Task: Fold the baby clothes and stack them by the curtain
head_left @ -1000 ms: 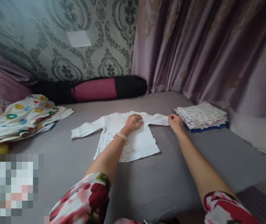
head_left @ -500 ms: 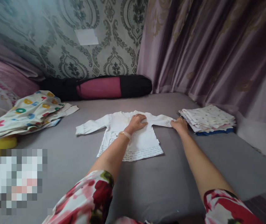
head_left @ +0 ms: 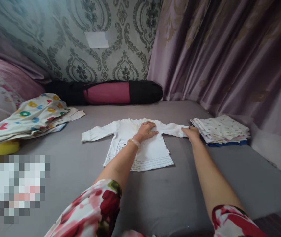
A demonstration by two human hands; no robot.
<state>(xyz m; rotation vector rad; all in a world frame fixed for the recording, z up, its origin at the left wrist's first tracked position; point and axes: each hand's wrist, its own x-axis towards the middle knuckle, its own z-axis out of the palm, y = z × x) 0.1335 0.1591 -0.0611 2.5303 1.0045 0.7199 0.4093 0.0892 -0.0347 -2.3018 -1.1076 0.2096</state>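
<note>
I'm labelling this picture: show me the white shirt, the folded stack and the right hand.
White shirt [head_left: 153, 147], head view: its front panel.
Folded stack [head_left: 221, 128], head view: its top layer.
Right hand [head_left: 192, 133], head view: middle of the hand.

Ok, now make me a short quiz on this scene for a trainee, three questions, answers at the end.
1. Which part of the shirt is the left hand on?
A) the bottom hem
B) the upper middle
C) a cuff

2. True or false: both sleeves are tucked underneath the body.

3. Fill the gap: the spotted stack lies nearest the ____ hand.

Key:
1. B, the upper middle.
2. False; both sleeves lie stretched out to the sides.
3. Right; the right hand is at the end of one sleeve, close to the stack.
</note>
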